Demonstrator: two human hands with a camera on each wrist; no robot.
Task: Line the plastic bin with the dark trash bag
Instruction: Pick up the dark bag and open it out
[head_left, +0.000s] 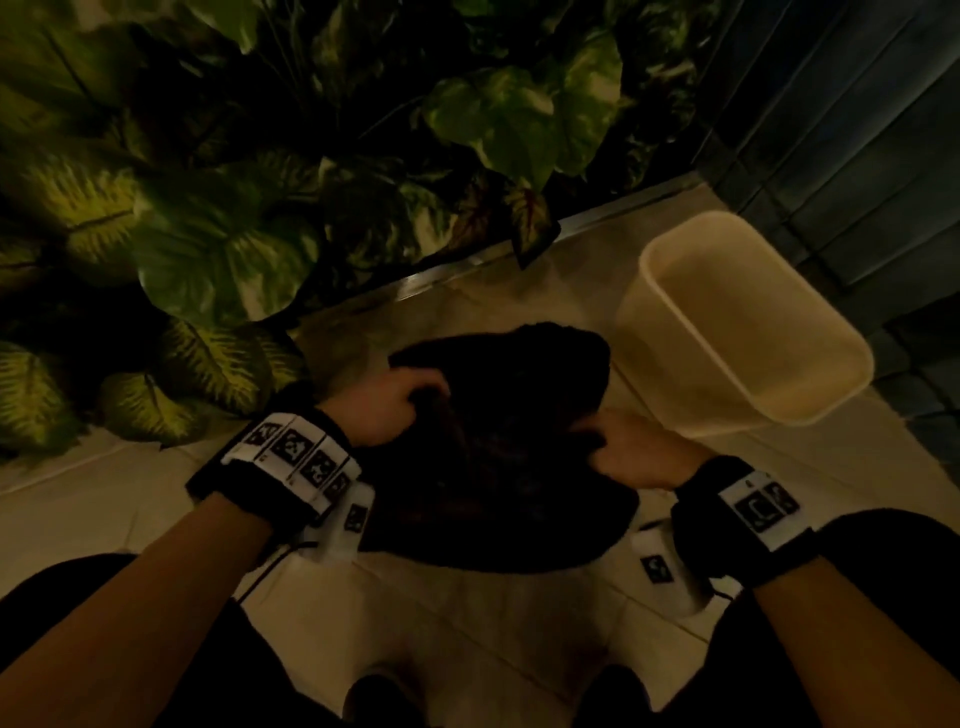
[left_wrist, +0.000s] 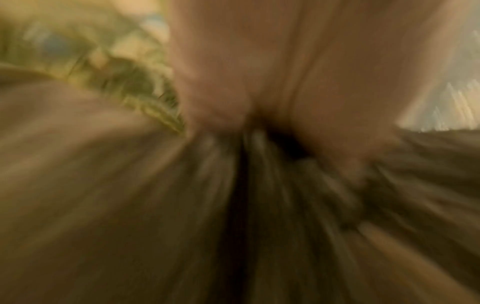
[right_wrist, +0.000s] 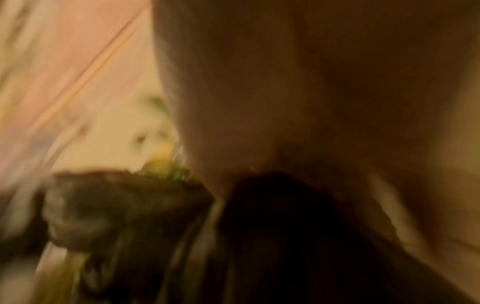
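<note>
The dark trash bag (head_left: 498, 447) hangs bunched above the tiled floor, held between both hands. My left hand (head_left: 387, 408) grips its left edge with curled fingers. My right hand (head_left: 631, 452) pinches its right edge. The cream plastic bin (head_left: 753, 317) stands with nothing in it to the right and beyond the bag, apart from both hands. Both wrist views are heavily blurred: the left wrist view shows the left hand (left_wrist: 272, 82) over gathered dark bag folds (left_wrist: 259, 205), and the right wrist view shows the right hand (right_wrist: 311, 92) above the dark bag (right_wrist: 272, 236).
Large green leafy plants (head_left: 260, 182) fill the upper left behind a metal floor strip (head_left: 467, 265). A dark slatted wall (head_left: 857, 130) rises behind the bin. Light floor tiles (head_left: 493, 623) lie below, with my dark-clad knees at both lower corners.
</note>
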